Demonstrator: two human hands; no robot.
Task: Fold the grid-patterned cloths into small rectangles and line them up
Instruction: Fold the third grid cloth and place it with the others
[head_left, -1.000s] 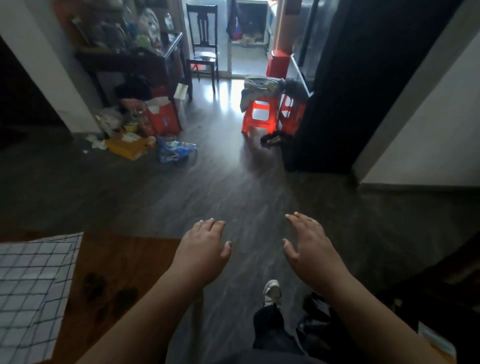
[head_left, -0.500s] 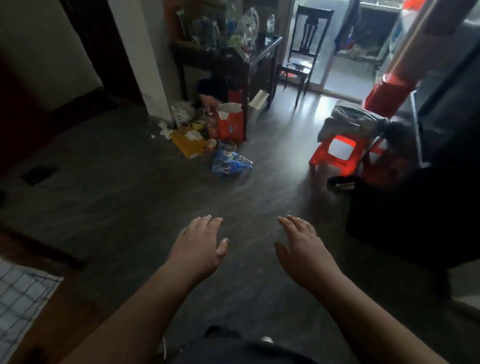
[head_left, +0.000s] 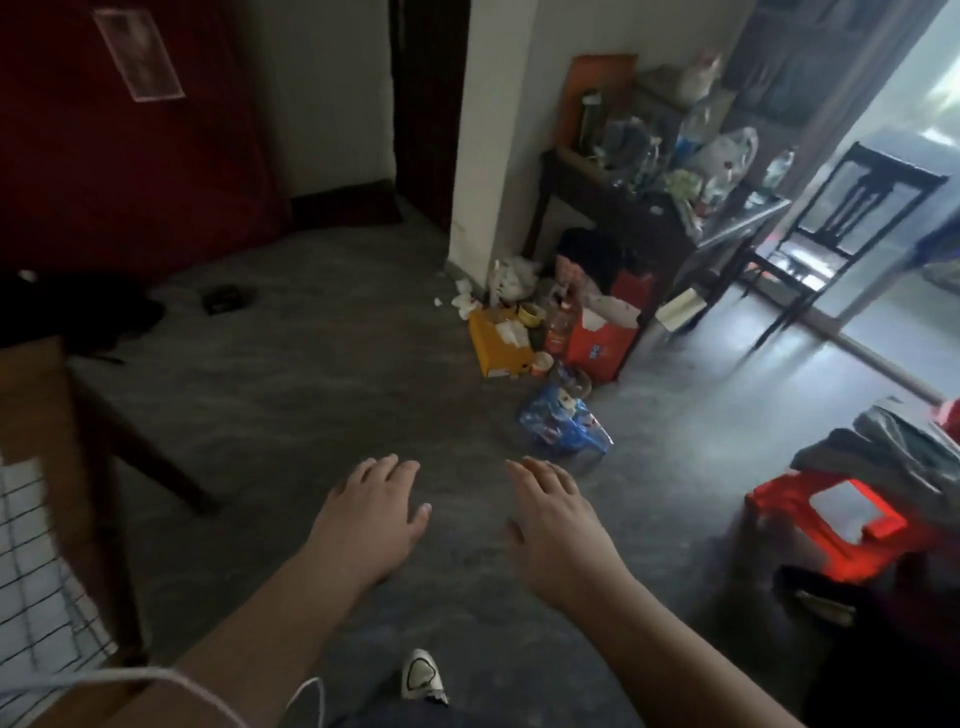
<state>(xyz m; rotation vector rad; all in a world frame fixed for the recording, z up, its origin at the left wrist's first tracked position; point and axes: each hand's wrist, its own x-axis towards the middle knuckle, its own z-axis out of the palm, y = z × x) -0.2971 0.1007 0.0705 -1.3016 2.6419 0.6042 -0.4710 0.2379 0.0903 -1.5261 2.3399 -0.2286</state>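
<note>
A white cloth with a dark grid pattern (head_left: 36, 566) lies on a brown wooden table (head_left: 36, 395) at the left edge of the head view; only part of it shows. My left hand (head_left: 371, 512) and my right hand (head_left: 558, 525) hover side by side over the grey floor, palms down, fingers relaxed and spread, holding nothing. Both hands are well to the right of the cloth and apart from it.
A white cable (head_left: 208, 691) crosses my left forearm. Boxes, bags and bottles (head_left: 540, 338) clutter the floor by a dark side table (head_left: 618, 208). A red plastic stool (head_left: 841, 519) with clothes stands at the right. A dark chair (head_left: 852, 218) stands beyond.
The view has swung to the left across the room, so the clutter and the stool now sit further right. My hands have kept the same spread pose in front of me.
</note>
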